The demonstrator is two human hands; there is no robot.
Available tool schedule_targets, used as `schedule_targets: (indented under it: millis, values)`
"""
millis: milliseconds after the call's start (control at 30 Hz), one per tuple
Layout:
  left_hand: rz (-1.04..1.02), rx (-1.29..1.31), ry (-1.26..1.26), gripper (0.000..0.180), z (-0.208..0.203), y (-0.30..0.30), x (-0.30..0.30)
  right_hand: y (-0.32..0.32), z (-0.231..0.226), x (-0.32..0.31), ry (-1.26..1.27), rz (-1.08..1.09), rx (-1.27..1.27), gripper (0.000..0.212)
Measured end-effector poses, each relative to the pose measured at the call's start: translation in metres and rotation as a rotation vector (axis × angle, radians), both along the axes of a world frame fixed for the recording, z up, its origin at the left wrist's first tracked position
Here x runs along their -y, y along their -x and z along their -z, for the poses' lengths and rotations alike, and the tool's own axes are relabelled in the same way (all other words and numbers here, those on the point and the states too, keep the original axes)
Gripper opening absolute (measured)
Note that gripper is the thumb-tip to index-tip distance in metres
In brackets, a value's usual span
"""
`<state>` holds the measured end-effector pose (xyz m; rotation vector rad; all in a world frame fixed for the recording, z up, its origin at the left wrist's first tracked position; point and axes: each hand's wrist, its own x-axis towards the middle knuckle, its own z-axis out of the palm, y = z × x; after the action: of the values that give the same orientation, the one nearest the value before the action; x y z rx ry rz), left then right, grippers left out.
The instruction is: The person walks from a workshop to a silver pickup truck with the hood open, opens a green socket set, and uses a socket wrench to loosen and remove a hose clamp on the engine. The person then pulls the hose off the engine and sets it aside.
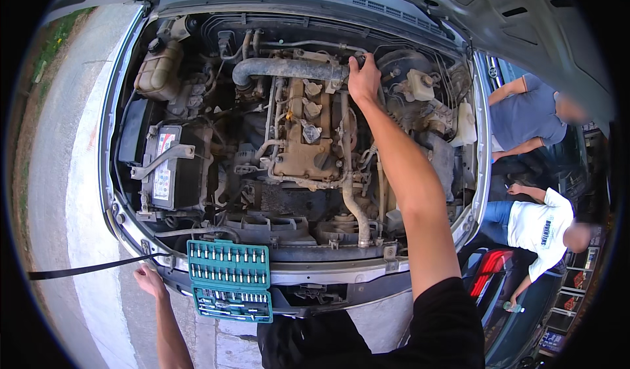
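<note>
My right arm reaches across the open engine bay. My right hand (364, 80) is closed at the right end of a thick grey air hose (289, 69), fingers round a small dark part that they mostly cover. Below it sits the dusty engine cover (303, 162) with a round black oil cap (322, 160). My left hand (151, 281) is low at the car's front edge with nothing visible in it, fingers loosely apart. Beside it, an open green socket set case (229, 283) rests against the front edge, holding rows of sockets and bits.
A battery (166, 169) under a metal bracket and a coolant tank (159, 68) stand on the left. A black strap (95, 267) runs off left from the front corner. The raised hood (512, 14) hangs overhead. Two people (528, 116) are at the right, near another car.
</note>
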<state>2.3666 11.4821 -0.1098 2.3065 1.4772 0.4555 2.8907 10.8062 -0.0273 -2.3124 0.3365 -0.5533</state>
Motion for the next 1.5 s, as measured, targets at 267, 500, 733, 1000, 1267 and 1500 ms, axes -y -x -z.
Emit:
schedule_targets:
  millis: [267,500,733,1000,1267,1500]
  values:
    - [-0.258,0.063,0.051,0.056,0.013,-0.019,0.014,-0.024,0.007,0.016,-0.074,-0.094,-0.063,0.05]
    - [-0.202,0.018,-0.018,0.058,-0.01,-0.035,0.043,-0.021,0.005,0.01,-0.018,-0.142,0.001,0.035]
    - [-0.301,0.15,0.214,0.066,0.003,-0.036,0.01,0.0,-0.008,-0.015,0.141,-0.235,0.113,0.027]
    - [-0.489,0.002,0.254,0.084,0.019,-0.043,-0.015,-0.026,0.014,-0.033,-0.243,-0.015,0.296,0.012]
    - [-0.496,-0.016,0.199,0.081,0.022,-0.041,-0.02,-0.064,0.026,-0.04,-1.046,0.0,0.387,0.048]
    - [-0.477,0.124,0.226,0.077,0.025,-0.038,-0.024,-0.059,0.017,-0.017,-1.113,-0.242,0.155,0.045]
